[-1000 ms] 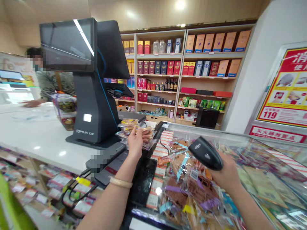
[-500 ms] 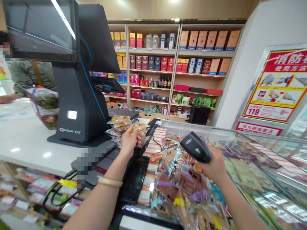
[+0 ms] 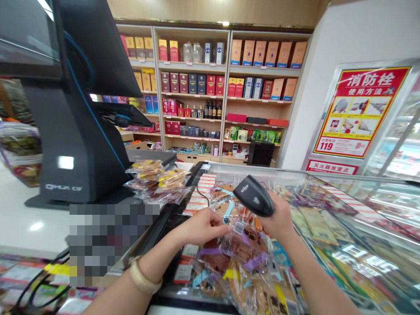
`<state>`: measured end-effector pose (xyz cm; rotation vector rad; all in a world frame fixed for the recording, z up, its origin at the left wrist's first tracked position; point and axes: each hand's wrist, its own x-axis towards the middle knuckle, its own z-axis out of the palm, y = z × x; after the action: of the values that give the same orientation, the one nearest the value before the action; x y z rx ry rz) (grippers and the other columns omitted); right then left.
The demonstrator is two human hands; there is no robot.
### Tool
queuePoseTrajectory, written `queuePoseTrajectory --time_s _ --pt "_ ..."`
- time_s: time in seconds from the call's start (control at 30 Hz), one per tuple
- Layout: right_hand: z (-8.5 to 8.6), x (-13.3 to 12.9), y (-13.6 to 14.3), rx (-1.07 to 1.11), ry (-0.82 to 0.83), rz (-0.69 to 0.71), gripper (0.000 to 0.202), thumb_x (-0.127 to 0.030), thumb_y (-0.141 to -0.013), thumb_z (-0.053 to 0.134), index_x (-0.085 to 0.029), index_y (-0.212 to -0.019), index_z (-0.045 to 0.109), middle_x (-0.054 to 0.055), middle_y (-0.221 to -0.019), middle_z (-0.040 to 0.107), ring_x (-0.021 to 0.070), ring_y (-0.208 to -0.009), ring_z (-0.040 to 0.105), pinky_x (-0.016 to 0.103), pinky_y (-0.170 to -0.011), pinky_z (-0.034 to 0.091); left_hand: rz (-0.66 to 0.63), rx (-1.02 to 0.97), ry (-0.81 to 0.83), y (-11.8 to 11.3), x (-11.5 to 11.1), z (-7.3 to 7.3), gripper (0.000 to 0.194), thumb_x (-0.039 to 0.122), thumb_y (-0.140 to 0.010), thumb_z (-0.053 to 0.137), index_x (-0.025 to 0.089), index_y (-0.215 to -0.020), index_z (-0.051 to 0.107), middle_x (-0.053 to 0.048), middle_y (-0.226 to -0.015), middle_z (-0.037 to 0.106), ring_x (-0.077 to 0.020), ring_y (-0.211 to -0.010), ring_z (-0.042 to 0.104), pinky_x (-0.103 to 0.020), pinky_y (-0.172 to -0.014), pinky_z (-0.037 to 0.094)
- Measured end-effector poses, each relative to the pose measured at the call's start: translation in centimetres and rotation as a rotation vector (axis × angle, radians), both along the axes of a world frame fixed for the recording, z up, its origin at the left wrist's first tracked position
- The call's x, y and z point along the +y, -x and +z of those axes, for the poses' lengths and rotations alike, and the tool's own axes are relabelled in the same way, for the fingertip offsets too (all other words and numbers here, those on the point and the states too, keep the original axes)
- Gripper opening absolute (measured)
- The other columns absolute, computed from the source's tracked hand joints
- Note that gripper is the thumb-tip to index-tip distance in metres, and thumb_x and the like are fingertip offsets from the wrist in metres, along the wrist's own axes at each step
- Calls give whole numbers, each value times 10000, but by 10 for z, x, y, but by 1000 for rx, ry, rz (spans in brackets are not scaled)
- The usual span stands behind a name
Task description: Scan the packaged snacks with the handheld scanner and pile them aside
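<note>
My right hand [image 3: 277, 218] is wrapped round the handle of a black barcode scanner [image 3: 254, 196], its head tilted over a heap of bagged goods. Below it lie several clear packets of flat brown cookies [image 3: 246, 251] with purple, blue and yellow labels. My left hand [image 3: 205, 226] has come to the heap, its fingers bent and closed at the edge of a cookie packet with a white barcode label [image 3: 239, 227]. A smaller pile of cookie packets [image 3: 159, 178] rests at the far left, beside the till stand.
A black till with screens [image 3: 78, 144] stands on the white counter [image 3: 19, 227] at left. The glass display case [image 3: 328, 210] runs along the right. Shelves of boxed bottles [image 3: 193, 83] line the back wall. A red fire-hydrant notice [image 3: 364, 111] hangs at right.
My left hand has moved from the pile by the till, right and nearer, to the heap under the scanner. The camera view has shifted right. My right hand still holds the scanner.
</note>
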<state>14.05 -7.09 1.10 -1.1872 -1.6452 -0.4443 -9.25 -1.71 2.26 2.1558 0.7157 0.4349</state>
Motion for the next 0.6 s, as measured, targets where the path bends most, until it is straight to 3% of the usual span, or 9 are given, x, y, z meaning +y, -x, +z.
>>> queuePoseTrajectory --time_s 0.1,0.2,0.3,0.37,0.47,0.6 --pt "2 -1 1 -1 2 5 207 -260 -722 574 -218 -911 649 46 -794 705 227 -733 672 316 -651 525 -82 39 80 -7 -7 -6 492 591 -767 565 160 -539 499 54 -465 405 -56 -459 311 -195 -430 228" --pt "2 -2 1 -14 -1 8 206 -260 -731 573 -217 -919 645 50 -803 707 229 -745 674 316 -660 523 -119 -29 311 -8 -8 -9 507 628 -771 541 175 -553 472 55 -463 428 -56 -414 322 -198 -400 227" --pt "2 -2 1 -16 -4 2 212 -276 -738 580 -216 -931 646 54 -802 708 234 -745 676 322 -662 525 -25 -149 456 -4 -5 -8 476 611 -743 593 185 -569 473 54 -474 451 -72 -403 384 -197 -381 260" --pt "2 -2 0 -15 0 5 214 -298 -745 592 -220 -935 648 51 -800 710 234 -730 675 324 -653 525 53 -269 478 -1 -2 -5 440 599 -714 635 182 -623 525 34 -537 514 -100 -463 467 -205 -412 348" --pt "2 -2 0 -21 -9 21 212 -305 -756 591 -221 -941 650 48 -804 712 226 -700 670 318 -632 522 152 -484 387 4 6 0 427 606 -712 636 181 -720 595 10 -638 570 -129 -562 527 -243 -506 453" --pt "4 -2 0 -40 -50 36 146 -276 -739 572 -213 -853 639 42 -732 692 217 -647 657 308 -600 511 377 -648 -49 10 17 3 381 539 -795 577 181 -666 599 17 -616 545 -123 -590 500 -229 -581 445"
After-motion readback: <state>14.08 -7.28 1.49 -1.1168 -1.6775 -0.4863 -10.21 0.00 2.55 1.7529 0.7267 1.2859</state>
